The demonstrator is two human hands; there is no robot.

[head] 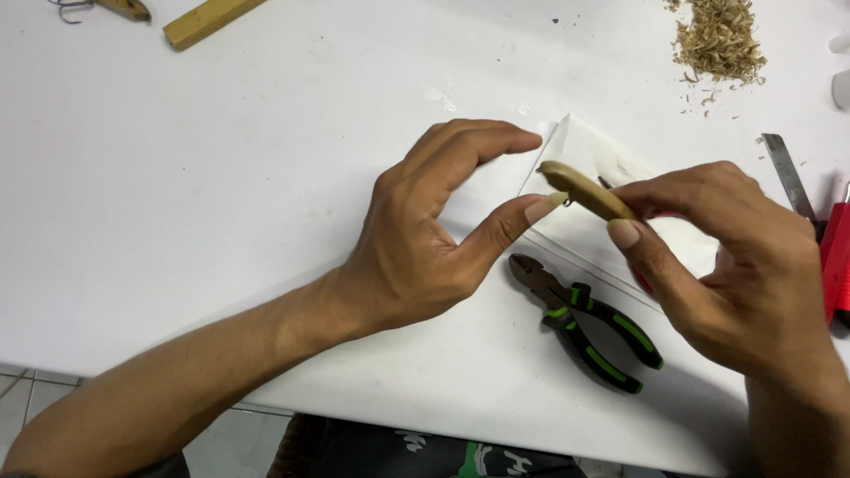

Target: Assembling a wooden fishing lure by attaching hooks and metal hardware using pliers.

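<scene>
My right hand [739,265] grips a small carved wooden piece [580,188], tan and rounded at its tip, held slanted above the white table [221,177]. A small metal loop hangs under the piece near its tip. My left hand [425,239] is curled beside it, its thumb tip touching the underside of the wooden piece and its index finger arched above the tip. Something red shows between my right fingers; what it is I cannot tell. Under both hands lies a folded white paper sheet [593,150].
Black pliers with green grips [584,320] lie on the table just below the hands. A pile of wood shavings [719,40] sits at the top right. A steel ruler [788,173] and a red tool [835,257] lie at the right edge. A wooden stick [208,22] lies top left.
</scene>
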